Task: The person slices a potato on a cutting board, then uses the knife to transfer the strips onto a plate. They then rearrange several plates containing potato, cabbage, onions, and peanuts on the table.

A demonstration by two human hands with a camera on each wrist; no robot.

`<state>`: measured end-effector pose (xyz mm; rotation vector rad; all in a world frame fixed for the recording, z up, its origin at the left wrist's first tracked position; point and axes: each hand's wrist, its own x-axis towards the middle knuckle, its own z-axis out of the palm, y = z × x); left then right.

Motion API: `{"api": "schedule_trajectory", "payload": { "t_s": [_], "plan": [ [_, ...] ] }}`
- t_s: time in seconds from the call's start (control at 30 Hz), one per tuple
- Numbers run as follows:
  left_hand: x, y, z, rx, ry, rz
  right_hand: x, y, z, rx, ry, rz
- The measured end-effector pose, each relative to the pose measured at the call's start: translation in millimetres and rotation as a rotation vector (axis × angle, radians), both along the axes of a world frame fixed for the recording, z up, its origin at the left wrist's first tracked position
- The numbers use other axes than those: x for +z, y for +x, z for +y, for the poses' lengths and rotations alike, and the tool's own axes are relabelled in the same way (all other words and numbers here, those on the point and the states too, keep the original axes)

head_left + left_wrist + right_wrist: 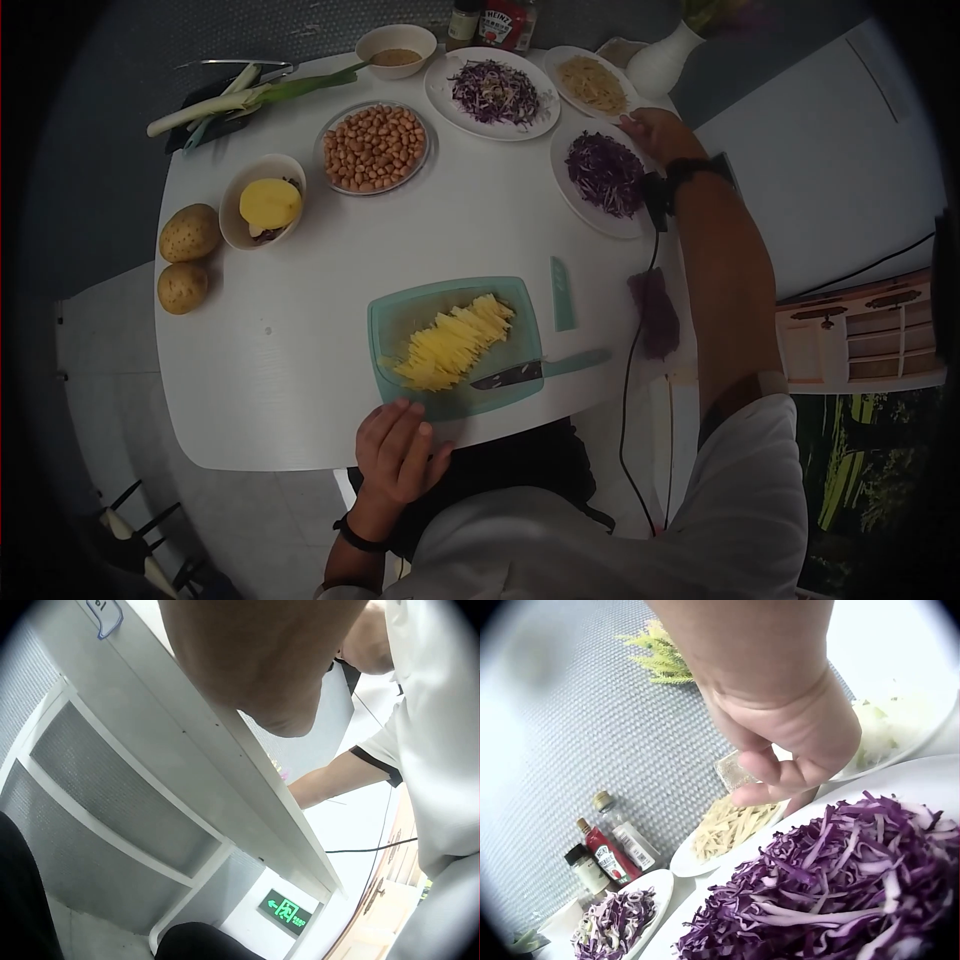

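Observation:
My right hand [657, 136] reaches to the back right of the table and, with fingers curled, grips the rim of the white plate [556, 62] of pale strips [592, 84]. In the right wrist view its fingertips overlap that plate's edge, above the shredded purple cabbage [832, 877]. By the near edge of the green cutting board [385, 318], my left hand [395, 455] hangs with relaxed fingers and holds nothing. Yellow potato strips [455, 343] lie fanned across the board. A knife [575, 362] rests with its blade on the board and its handle over the right side.
A green knife sheath [563, 295] lies right of the board. Further back are a plate of mixed shreds [495, 92], a dish of nuts [374, 148], a bowl with a cut potato [270, 204], two potatoes [188, 233], leeks [225, 100] and a white vase [664, 60].

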<state>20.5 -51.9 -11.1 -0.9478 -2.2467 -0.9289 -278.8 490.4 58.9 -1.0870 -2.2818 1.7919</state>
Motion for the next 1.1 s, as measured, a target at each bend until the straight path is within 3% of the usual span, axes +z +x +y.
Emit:
{"api": "schedule_trajectory", "payload": {
  "t_s": [0.4, 0.67, 0.7, 0.77, 0.8, 0.87, 0.9, 0.97, 1.0, 1.1],
  "plan": [
    [2.6, -0.2, 0.3, 0.005, -0.022, -0.002, -5.6, 1.0, 13.5, 0.03, -0.172, -0.038],
    [2.7, 0.0, 1.3, 0.022, -0.039, 0.004, -31.7, 7.9, 39.2, 0.522, 1.025, 0.055],
    [2.7, 0.3, 1.4, 0.023, -0.042, 0.003, -24.8, 3.8, 52.0, 0.522, 1.023, 0.055],
    [2.0, 0.5, 1.7, 0.024, -0.039, 0.006, -1.9, -9.3, 76.3, 0.455, -0.457, -0.051],
    [1.6, 0.6, 1.7, 0.026, -0.035, 0.008, -5.1, -6.0, 67.6, 0.457, -0.459, -0.049],
    [0.3, 0.4, 2.0, 0.03, -0.037, 0.016, 6.3, 16.2, -2.5, 0.403, 1.045, -0.204],
    [0.0, 0.7, 2.0, 0.032, -0.039, 0.02, 11.6, 10.9, 17.4, 0.407, 1.042, -0.202],
    [1.5, 0.0, 3.1, 0.036, -0.046, 0.018, 22.6, -9.9, 85.7, 0.552, -0.481, -0.289],
    [2.6, 0.2, 2.4, 0.034, -0.051, 0.019, 12.9, -14.2, 94.4, 0.563, -0.49, -0.296],
    [0.5, -0.3, 2.6, 0.024, -0.058, 0.034, -42.4, -27.3, 109.9, 0.196, -0.689, 0.006]
  ]
}}
